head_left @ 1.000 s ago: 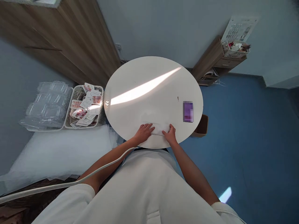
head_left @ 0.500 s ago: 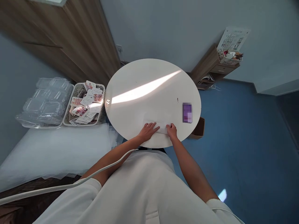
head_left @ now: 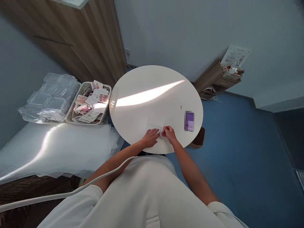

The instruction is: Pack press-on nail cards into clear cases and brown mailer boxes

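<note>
A thin, whitish translucent sheet (head_left: pixel 154 126) lies near the front edge of the round white table (head_left: pixel 152 76). My left hand (head_left: pixel 151 137) rests on it with the fingers spread. Just to the right, my right hand (head_left: pixel 169 133) pinches the sheet's right end, which is lifted and curls back toward the left hand. The sheet's outline is faint against the table, and part of it is hidden under my left hand.
A purple pixelated item (head_left: pixel 189 121) lies at the table's right. Left of the table stand a basket of printed cards (head_left: pixel 106 110) and clear plastic boxes (head_left: pixel 55 103), above stacked translucent sheets (head_left: pixel 78 142). A cardboard box (head_left: pixel 199 139) is on the floor.
My right hand has moved left toward my left hand, and the sheet's right end is now raised and folded over. My left hand stays on the sheet. The camera view has shifted slightly.
</note>
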`<state>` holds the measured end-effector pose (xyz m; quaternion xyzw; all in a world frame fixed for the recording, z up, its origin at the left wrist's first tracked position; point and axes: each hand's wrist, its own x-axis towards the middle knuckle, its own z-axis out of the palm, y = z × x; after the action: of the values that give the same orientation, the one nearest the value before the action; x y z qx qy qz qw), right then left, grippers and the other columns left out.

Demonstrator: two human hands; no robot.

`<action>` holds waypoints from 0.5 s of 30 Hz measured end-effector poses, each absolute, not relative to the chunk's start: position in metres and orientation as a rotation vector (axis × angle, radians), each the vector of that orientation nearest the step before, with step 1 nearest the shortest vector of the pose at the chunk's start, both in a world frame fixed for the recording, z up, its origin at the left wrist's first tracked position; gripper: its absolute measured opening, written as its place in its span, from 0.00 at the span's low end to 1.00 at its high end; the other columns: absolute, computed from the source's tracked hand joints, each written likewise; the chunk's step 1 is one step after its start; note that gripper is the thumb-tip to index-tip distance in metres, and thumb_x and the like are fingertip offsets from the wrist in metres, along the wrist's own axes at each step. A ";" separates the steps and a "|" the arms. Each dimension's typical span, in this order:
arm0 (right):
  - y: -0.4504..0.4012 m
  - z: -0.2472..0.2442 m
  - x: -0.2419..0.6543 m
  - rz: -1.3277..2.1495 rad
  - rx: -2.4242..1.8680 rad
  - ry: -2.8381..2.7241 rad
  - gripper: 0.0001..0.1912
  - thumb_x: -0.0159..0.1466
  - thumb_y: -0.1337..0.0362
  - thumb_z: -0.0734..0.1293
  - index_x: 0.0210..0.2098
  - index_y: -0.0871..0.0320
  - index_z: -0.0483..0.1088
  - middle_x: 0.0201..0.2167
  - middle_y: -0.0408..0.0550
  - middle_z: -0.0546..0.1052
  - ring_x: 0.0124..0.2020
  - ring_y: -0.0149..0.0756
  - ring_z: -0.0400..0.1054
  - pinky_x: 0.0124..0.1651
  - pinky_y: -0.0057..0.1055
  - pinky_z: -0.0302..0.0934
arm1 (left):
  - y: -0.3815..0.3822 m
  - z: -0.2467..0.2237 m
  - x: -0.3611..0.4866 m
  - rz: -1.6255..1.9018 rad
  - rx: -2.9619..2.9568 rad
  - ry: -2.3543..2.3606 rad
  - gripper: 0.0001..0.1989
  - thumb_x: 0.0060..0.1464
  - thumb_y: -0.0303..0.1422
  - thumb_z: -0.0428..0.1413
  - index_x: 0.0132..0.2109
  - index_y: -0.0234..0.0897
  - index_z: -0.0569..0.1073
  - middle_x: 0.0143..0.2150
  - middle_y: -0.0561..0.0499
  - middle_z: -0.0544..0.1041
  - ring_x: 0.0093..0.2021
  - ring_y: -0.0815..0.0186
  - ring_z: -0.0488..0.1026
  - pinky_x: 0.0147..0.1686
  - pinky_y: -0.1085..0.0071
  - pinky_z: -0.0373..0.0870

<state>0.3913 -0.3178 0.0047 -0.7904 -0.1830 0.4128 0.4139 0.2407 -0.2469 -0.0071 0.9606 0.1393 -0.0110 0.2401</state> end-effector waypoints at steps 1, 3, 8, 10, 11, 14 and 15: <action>-0.316 0.004 0.391 1.078 -1.957 -0.485 0.12 0.56 0.56 0.58 0.32 0.58 0.63 0.28 0.45 0.71 0.26 0.30 0.68 0.28 0.27 0.65 | -0.247 -0.004 0.238 -0.004 2.601 0.411 0.31 0.49 0.33 0.52 0.60 0.39 0.52 0.61 0.41 0.55 0.60 0.56 0.51 0.53 0.59 0.50; -0.314 0.002 0.391 1.117 -1.944 -0.541 0.12 0.58 0.58 0.56 0.34 0.59 0.64 0.29 0.46 0.72 0.27 0.30 0.68 0.30 0.28 0.66 | -0.248 0.002 0.234 0.051 2.569 0.460 0.33 0.51 0.34 0.50 0.61 0.35 0.46 0.61 0.39 0.54 0.60 0.58 0.52 0.53 0.62 0.52; -0.315 0.000 0.396 1.171 -1.943 -0.644 0.13 0.56 0.67 0.57 0.40 0.60 0.65 0.32 0.47 0.72 0.28 0.30 0.68 0.34 0.31 0.66 | -0.254 0.006 0.233 0.008 2.694 0.394 0.29 0.50 0.34 0.51 0.59 0.40 0.54 0.62 0.42 0.53 0.60 0.55 0.50 0.55 0.58 0.48; -0.319 0.002 0.399 1.109 -2.019 -0.819 0.15 0.57 0.68 0.58 0.43 0.59 0.66 0.36 0.48 0.71 0.33 0.32 0.68 0.39 0.32 0.64 | -0.256 0.003 0.233 -0.061 2.734 0.437 0.26 0.50 0.33 0.51 0.57 0.40 0.58 0.61 0.42 0.55 0.60 0.54 0.50 0.55 0.57 0.46; -0.322 0.004 0.400 1.029 -2.094 -0.964 0.16 0.57 0.67 0.58 0.45 0.58 0.65 0.39 0.50 0.70 0.38 0.34 0.67 0.42 0.33 0.63 | -0.256 0.002 0.233 -0.094 2.741 0.465 0.26 0.49 0.33 0.52 0.56 0.40 0.59 0.61 0.42 0.56 0.60 0.54 0.51 0.55 0.57 0.47; -0.333 0.006 0.398 0.714 -2.284 -1.475 0.22 0.59 0.64 0.60 0.53 0.55 0.59 0.51 0.54 0.62 0.49 0.42 0.59 0.47 0.37 0.59 | -0.258 0.001 0.232 -0.144 2.732 0.517 0.27 0.48 0.32 0.52 0.57 0.41 0.58 0.61 0.43 0.56 0.59 0.55 0.52 0.54 0.58 0.49; -0.336 0.005 0.397 0.663 -2.297 -1.595 0.24 0.59 0.62 0.60 0.55 0.54 0.57 0.54 0.55 0.59 0.51 0.44 0.57 0.47 0.38 0.58 | -0.259 0.001 0.232 -0.141 2.723 0.528 0.27 0.48 0.32 0.53 0.57 0.41 0.58 0.61 0.43 0.55 0.59 0.55 0.52 0.54 0.59 0.49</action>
<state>0.3968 -0.3360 0.0052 -0.7921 -0.5500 0.2287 0.1333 0.2318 -0.2586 0.0009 0.9643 0.1869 -0.0500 0.1810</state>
